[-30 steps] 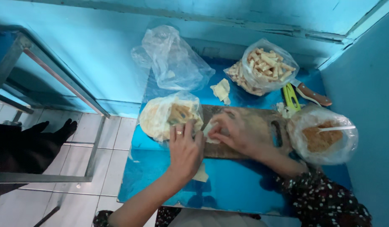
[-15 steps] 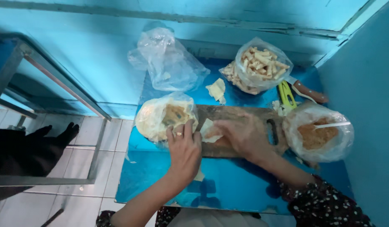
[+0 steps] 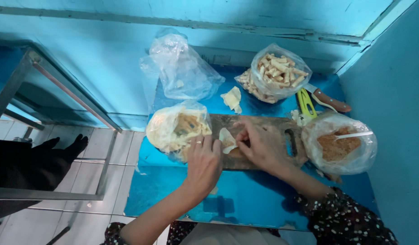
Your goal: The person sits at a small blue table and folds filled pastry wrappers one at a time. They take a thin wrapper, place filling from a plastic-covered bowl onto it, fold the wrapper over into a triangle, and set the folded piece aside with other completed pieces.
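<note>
Both my hands work on a pale thin wrapper sheet point(image 3: 227, 139) lying on a dark wooden cutting board point(image 3: 273, 124). My left hand point(image 3: 204, 164), a ring on one finger, rests by the sheet's left edge, next to a plastic bag of stacked wrappers point(image 3: 173, 129). My right hand point(image 3: 259, 145) lies over the board and pinches the sheet's right side. What is under the right palm is hidden.
On the blue table point(image 3: 245, 199): a crumpled, nearly empty plastic bag point(image 3: 182, 70), a bag of rolled pale sticks point(image 3: 277, 75), a bag of brown crumbs with a white spoon point(image 3: 341, 145), a green peeler point(image 3: 305, 103), a wooden-handled knife point(image 3: 329, 100), loose wrapper pieces point(image 3: 231, 98). A metal frame stands left.
The view has tilted a little and the table sits lower in frame. My hands stay on the board, fingers shifting on the wrapper sheet.
</note>
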The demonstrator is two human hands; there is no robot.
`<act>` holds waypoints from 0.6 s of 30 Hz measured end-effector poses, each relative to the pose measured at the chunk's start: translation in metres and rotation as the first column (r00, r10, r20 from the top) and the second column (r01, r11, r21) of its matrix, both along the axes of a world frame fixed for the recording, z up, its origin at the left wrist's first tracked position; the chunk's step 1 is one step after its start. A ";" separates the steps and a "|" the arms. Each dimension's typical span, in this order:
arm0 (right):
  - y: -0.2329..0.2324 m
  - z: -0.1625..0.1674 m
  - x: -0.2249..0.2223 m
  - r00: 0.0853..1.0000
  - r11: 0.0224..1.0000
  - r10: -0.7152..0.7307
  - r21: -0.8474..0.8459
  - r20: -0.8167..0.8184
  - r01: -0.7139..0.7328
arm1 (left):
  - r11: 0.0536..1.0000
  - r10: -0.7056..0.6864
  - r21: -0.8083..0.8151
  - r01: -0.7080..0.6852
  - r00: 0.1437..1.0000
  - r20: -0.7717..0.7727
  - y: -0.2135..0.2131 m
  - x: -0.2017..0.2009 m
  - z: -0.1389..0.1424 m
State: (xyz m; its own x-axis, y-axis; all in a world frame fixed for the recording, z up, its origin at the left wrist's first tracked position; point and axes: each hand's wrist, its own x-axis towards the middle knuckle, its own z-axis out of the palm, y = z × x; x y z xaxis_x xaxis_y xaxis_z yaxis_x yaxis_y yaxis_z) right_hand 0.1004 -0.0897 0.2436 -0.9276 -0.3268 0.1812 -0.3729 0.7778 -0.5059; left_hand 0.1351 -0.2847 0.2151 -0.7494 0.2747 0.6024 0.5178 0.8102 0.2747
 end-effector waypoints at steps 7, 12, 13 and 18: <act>0.007 -0.027 -0.012 0.959 0.878 0.081 -0.475 0.272 0.061 | 0.946 -0.153 0.308 0.101 0.977 0.149 -0.002 -0.004 -0.008; 0.015 -0.048 -0.021 0.951 0.778 0.154 -0.626 0.269 0.051 | 0.926 -0.175 0.365 0.095 0.966 0.192 -0.002 -0.008 -0.017; 0.016 -0.051 -0.022 0.949 0.762 0.167 -0.646 0.268 0.049 | 0.936 -0.166 0.338 0.102 0.972 0.165 -0.001 -0.009 -0.019; 0.012 -0.058 -0.020 0.955 0.740 0.147 -0.669 0.257 0.066 | 0.979 -0.102 0.184 0.084 0.990 0.092 0.002 -0.008 -0.018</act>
